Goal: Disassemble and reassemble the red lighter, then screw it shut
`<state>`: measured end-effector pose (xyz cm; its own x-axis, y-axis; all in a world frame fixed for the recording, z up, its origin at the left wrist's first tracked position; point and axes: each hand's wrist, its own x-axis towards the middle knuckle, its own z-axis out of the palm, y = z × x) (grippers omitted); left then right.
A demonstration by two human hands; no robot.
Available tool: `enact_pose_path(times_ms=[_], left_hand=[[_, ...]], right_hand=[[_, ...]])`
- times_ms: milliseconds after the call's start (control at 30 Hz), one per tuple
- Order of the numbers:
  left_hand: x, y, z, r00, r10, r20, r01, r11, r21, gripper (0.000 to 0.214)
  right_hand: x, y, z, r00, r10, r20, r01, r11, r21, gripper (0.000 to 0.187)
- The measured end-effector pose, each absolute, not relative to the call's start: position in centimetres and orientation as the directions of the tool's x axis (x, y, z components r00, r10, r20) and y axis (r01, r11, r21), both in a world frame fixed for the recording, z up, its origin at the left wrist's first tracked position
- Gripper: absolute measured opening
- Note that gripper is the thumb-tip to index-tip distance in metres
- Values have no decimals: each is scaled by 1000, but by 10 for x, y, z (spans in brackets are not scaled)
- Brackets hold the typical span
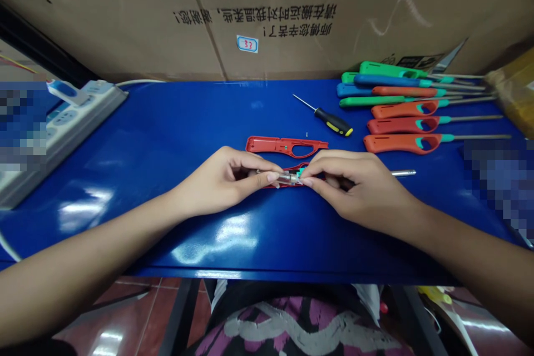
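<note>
Clear tube (287, 178) between hands, over nearer red shell (297, 167); long axis left to right. Left hand (227, 181): thumb and finger pinching left end. Right hand (359, 183): fingertips closed together at right end; exact grip unclear.

The person's left forearm (112, 233) and right forearm (459, 245), both bare, slant inward toward each other. The left grip (227, 182) pinches between thumb and index finger; facing it just beside, the right grip (361, 186) pinches likewise, its other fingers curled underneath.
</note>
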<state>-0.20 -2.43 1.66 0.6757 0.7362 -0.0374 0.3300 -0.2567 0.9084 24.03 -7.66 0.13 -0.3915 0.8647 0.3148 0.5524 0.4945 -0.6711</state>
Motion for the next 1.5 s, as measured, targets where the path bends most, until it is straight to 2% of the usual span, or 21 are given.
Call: enact_pose_path(times_ms=[100, 233, 400, 500, 600, 700, 867, 967, 1033, 1233, 1300, 1400, 1500], left_hand=[[-4, -25, 17, 704, 706, 74, 326, -415, 849, 19], [-9, -23, 19, 736, 653, 178, 367, -606, 706, 20], [-16, -18, 23, 785, 599, 157, 442, -720, 536, 23], [-17, -18, 24, 795, 593, 130, 472, -738, 481, 27], [-17, -18, 25, 795, 595, 115, 484, -737, 471, 23], [-18, -18, 24, 795, 596, 114, 481, -733, 482, 19], [-18, -16, 20, 797, 591, 124, 452, -719, 527, 17], [-17, -15, 19, 785, 607, 128, 437, -687, 581, 15], [-17, -15, 18, 771, 626, 119, 443, -661, 606, 13], [-17, -16, 17, 762, 641, 98, 478, -657, 582, 14], [-17, -16, 17, 763, 636, 114, 485, -681, 548, 15], [-18, -17, 20, 747, 642, 174, 488, -706, 513, 18], [-19, -15, 24, 706, 661, 256, 502, -721, 477, 23]], right_hand=[[240, -77, 2, -401, 860, 317, 569, 505, -649, 12], [241, -78, 3, -390, 871, 298, 617, 488, -617, 12], [244, -76, 3, -367, 875, 315, 675, 483, -557, 16], [244, -75, 2, -366, 877, 312, 680, 481, -553, 17], [244, -74, 2, -380, 873, 305, 677, 487, -552, 19], [244, -74, 2, -458, 826, 328, 650, 564, -509, 21], [247, -74, 3, -652, 700, 291, 629, 714, -309, 30], [249, -75, 2, -738, 638, 219, 613, 770, -177, 36], [250, -76, 1, -772, 615, 161, 601, 788, -134, 40], [253, -77, -1, -768, 635, 86, 614, 768, -181, 46], [255, -74, 2, -745, 653, 136, 618, 753, -225, 44], [264, -67, 11, -625, 739, 252, 683, 673, -284, 42], [277, -60, 20, -513, 803, 301, 763, 588, -269, 30]])
